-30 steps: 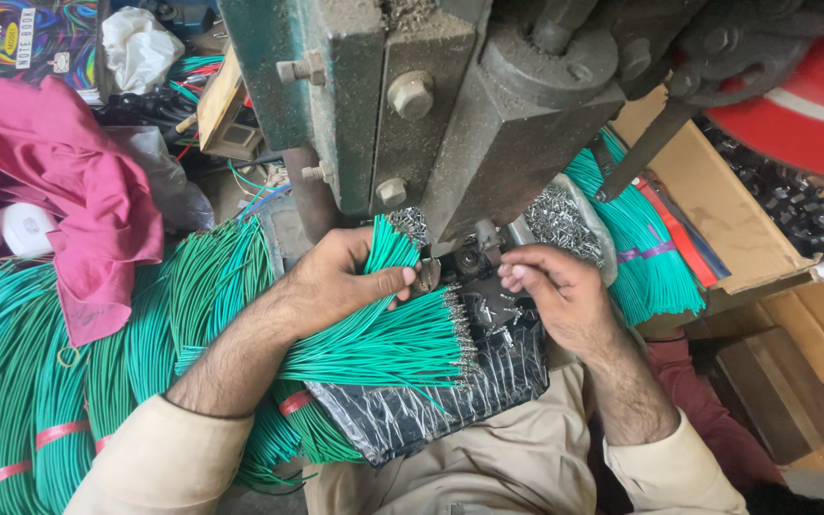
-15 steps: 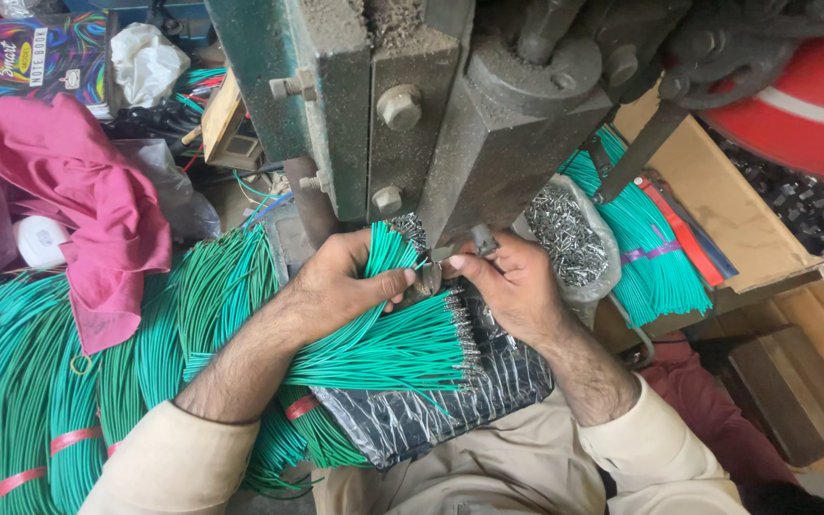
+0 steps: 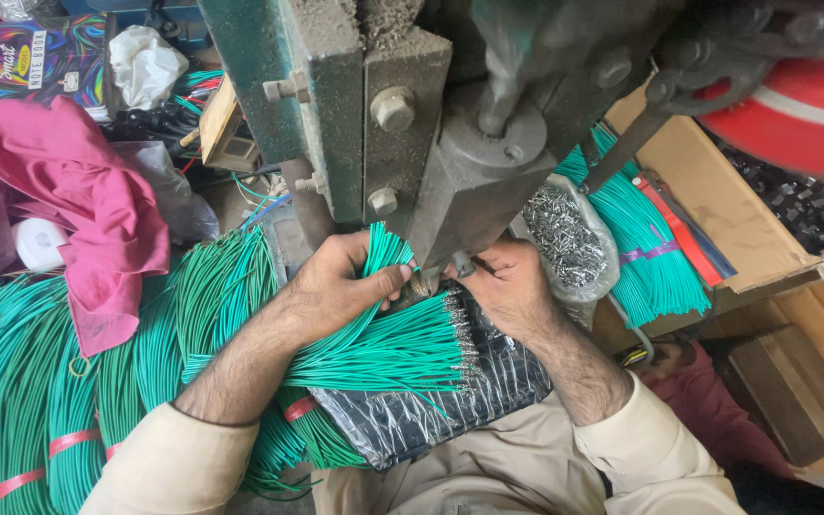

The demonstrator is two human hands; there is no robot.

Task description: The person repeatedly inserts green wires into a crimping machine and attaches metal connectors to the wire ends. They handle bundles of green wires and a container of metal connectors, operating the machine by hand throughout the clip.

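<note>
My left hand (image 3: 340,291) grips a fanned bundle of green wires (image 3: 383,348) with metal terminals at their ends, lying over a black plastic sheet (image 3: 450,405) on my lap. My right hand (image 3: 507,286) sits just right of it, fingers pinched at a small part under the head of the grey-green press machine (image 3: 431,143). What the right fingers pinch is hidden by the machine. Both hands meet at the machine's tool point.
Large bundles of green wire (image 3: 40,401) tied with pink bands lie at left under a pink cloth (image 3: 88,210). A clear bag of small metal terminals (image 3: 565,234) sits right of the machine. A cardboard box (image 3: 717,210) holds more green wires. A red wheel (image 3: 793,105) is at upper right.
My right hand has moved left and up, in under the machine head, next to my left hand. The left hand holds the wire bundle as before. The view has shifted slightly.
</note>
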